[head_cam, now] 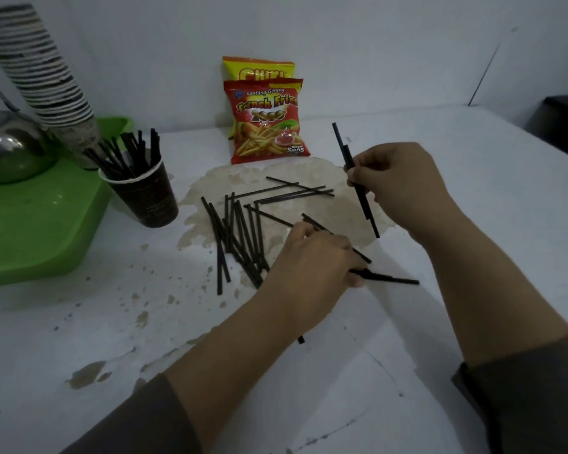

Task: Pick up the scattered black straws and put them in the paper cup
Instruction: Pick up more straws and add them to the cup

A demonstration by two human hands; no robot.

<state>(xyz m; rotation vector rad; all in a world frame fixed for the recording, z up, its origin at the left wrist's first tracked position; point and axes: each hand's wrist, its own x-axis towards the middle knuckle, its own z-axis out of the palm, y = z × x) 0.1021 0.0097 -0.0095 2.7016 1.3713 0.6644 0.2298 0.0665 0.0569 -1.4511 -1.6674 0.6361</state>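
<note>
- Reaching low over the table (407,371), the left hand (312,257) has its fingers curled down onto straws (387,279) lying flat just past the knuckles; whether it has a firm grip on one yet I cannot tell, since the fingertips are hidden under the hand.
- Just beyond, the right hand (397,188) hangs above the table with fingers pinched shut on a bundle (361,194) of what looks like two straws, held steeply, top end leaning away towards the back wall.
- Left of the hands, the main pile (240,237) lies crossed and overlapping on a brown stain (325,178) near the middle of the table; a few more lie fanned at the pile's far side.
- The cup (145,198) stands upright towards the left edge, touching a green tray (36,231), already holding many straws leaning every way.
- Two snack bags (266,122) stand against the wall at the back edge.
- To do this step well, I judge: pinch a loose straw near its middle so it lifts level, pass it to the right hand's bundle with ends aligned, then drop the bundle in end first, into a gap among the leaning straws, without nudging the light cup.
</note>
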